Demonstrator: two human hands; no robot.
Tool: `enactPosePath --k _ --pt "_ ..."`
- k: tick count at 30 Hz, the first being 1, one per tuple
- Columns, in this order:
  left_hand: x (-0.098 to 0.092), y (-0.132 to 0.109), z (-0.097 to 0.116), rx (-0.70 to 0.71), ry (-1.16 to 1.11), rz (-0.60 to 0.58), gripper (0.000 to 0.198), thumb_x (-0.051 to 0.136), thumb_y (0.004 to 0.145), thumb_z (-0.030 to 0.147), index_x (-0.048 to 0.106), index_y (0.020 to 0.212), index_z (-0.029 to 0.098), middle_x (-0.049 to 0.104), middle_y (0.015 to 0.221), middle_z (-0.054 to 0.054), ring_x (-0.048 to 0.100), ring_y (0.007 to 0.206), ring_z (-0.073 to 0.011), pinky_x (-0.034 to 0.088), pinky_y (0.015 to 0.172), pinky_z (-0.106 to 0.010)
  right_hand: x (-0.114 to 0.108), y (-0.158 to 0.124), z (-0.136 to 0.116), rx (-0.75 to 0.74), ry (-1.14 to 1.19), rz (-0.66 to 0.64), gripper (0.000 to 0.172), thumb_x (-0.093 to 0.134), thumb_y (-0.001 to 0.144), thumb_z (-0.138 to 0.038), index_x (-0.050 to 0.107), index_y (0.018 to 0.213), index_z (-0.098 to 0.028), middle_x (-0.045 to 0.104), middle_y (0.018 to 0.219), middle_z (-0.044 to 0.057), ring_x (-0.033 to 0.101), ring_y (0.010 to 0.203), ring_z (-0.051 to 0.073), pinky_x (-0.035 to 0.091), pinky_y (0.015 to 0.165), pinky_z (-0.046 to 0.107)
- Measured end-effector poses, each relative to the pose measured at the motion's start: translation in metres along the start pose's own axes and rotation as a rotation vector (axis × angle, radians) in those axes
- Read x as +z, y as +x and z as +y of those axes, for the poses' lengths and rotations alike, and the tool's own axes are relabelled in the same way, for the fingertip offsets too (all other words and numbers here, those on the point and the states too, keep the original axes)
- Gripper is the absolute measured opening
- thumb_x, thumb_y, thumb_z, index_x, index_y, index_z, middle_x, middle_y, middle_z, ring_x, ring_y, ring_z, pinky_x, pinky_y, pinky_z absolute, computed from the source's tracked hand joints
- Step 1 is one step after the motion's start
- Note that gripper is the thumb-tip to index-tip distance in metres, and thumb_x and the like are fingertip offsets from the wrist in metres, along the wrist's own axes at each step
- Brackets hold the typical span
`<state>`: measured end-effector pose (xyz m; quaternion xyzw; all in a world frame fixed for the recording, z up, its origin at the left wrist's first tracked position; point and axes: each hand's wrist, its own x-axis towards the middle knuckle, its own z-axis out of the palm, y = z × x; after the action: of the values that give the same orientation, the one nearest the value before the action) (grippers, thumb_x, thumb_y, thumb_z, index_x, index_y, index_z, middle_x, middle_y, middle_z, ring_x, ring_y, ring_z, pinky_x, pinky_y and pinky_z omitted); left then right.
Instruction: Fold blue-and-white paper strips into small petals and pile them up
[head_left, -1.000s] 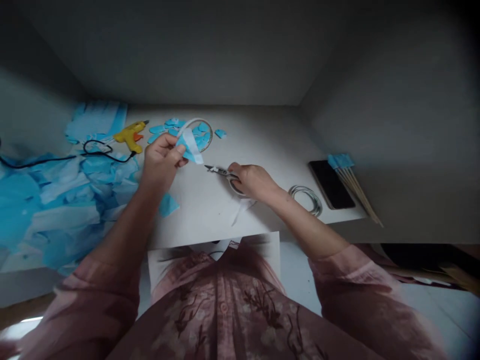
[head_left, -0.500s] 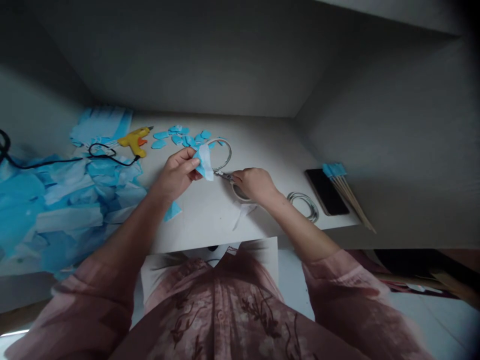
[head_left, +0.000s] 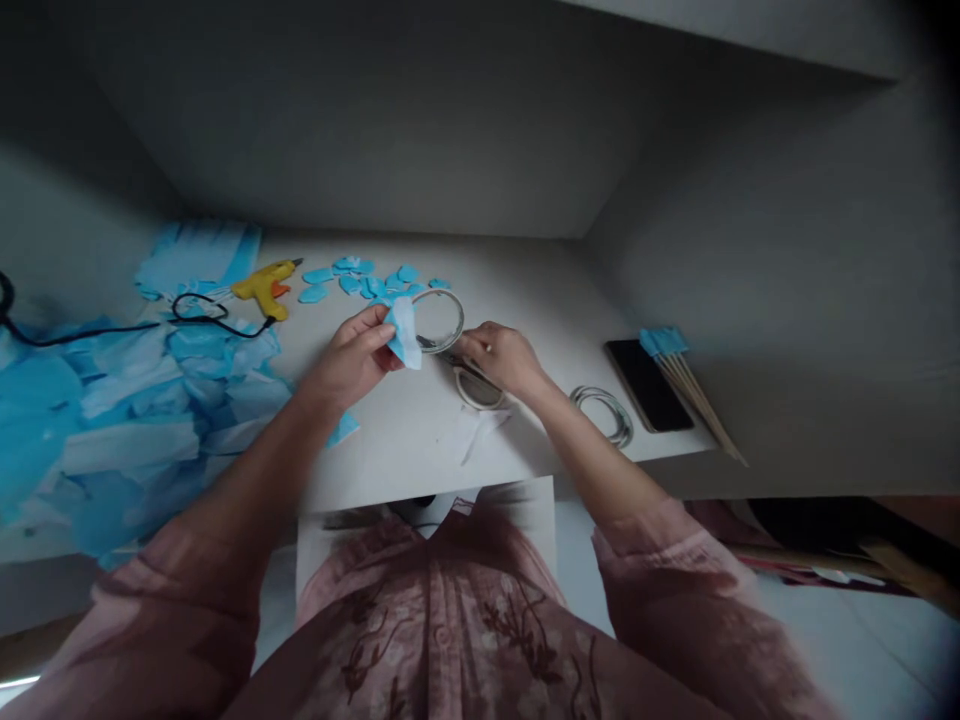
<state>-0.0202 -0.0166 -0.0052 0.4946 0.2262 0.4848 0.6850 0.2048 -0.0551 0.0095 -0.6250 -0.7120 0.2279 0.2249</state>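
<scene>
My left hand (head_left: 352, 357) pinches a small light-blue paper piece (head_left: 405, 332) above the white table (head_left: 405, 440). My right hand (head_left: 501, 359) is closed round the handle of small scissors (head_left: 459, 365), whose blades reach up to the paper's lower edge. A thin strip loop (head_left: 442, 318) curves away from the paper. Several cut blue petals (head_left: 352, 278) lie behind it on the table.
A yellow glue gun (head_left: 261, 284) with a black cord lies at back left beside a heap of blue paper (head_left: 120, 400). A wire coil (head_left: 604, 412), a dark phone (head_left: 648, 371) and wooden sticks with blue tops (head_left: 686, 375) lie on the right.
My right hand brought the scissors left, from apart from the paper to its edge. The left hand with the paper moved slightly right and down.
</scene>
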Motion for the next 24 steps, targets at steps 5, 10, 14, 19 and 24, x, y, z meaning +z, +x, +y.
enactPosePath --k 5,10,14,19,24 --pt "0.006 -0.003 -0.003 -0.009 -0.038 -0.037 0.039 0.088 0.069 0.046 0.065 0.08 0.017 0.063 0.068 -0.001 0.058 0.059 -0.0121 0.047 0.054 -0.024 0.001 0.002 0.0 -0.05 1.038 -0.118 0.056 0.062 0.086 -0.073 0.075 0.105 -0.022 0.075 0.095 0.005 0.068 0.083 0.015 0.058 0.071 0.028" --pt "0.005 0.004 -0.007 -0.03 -0.043 0.153 0.034 0.087 0.067 0.034 0.06 0.082 0.018 0.069 0.09 -0.004 0.066 0.081 -0.0164 0.055 0.072 -0.03 -0.028 0.001 0.024 -0.151 0.642 0.193 0.042 0.066 0.09 -0.06 0.079 0.096 -0.021 0.073 0.079 0.002 0.065 0.07 0.013 0.053 0.07 0.028" --pt "-0.006 0.01 -0.013 -0.088 -0.06 0.405 0.032 0.081 0.07 0.03 0.051 0.078 0.021 0.062 0.077 0.001 0.064 0.074 -0.0147 0.053 0.07 -0.029 -0.054 0.0 0.072 -0.035 -0.344 0.26 0.023 0.064 0.096 -0.035 0.08 0.108 -0.022 0.08 0.095 0.01 0.069 0.083 0.021 0.043 0.07 0.032" --pt "-0.006 0.011 -0.013 -0.107 -0.104 0.461 0.025 0.076 0.074 0.026 0.052 0.079 0.02 0.061 0.074 0.001 0.061 0.065 -0.0126 0.048 0.062 -0.026 -0.044 -0.002 0.074 -0.063 -0.409 0.231 0.029 0.059 0.099 -0.032 0.081 0.105 -0.014 0.079 0.113 0.018 0.07 0.099 0.03 0.042 0.074 0.035" --pt "0.0 0.009 -0.012 -0.126 -0.088 0.467 0.022 0.073 0.075 0.024 0.052 0.077 0.02 0.059 0.071 0.002 0.059 0.062 -0.0118 0.047 0.06 -0.026 -0.005 0.019 0.034 -0.107 -0.112 0.096 0.023 0.06 0.095 -0.025 0.082 0.097 -0.016 0.08 0.088 0.006 0.069 0.079 0.019 0.043 0.07 0.028"
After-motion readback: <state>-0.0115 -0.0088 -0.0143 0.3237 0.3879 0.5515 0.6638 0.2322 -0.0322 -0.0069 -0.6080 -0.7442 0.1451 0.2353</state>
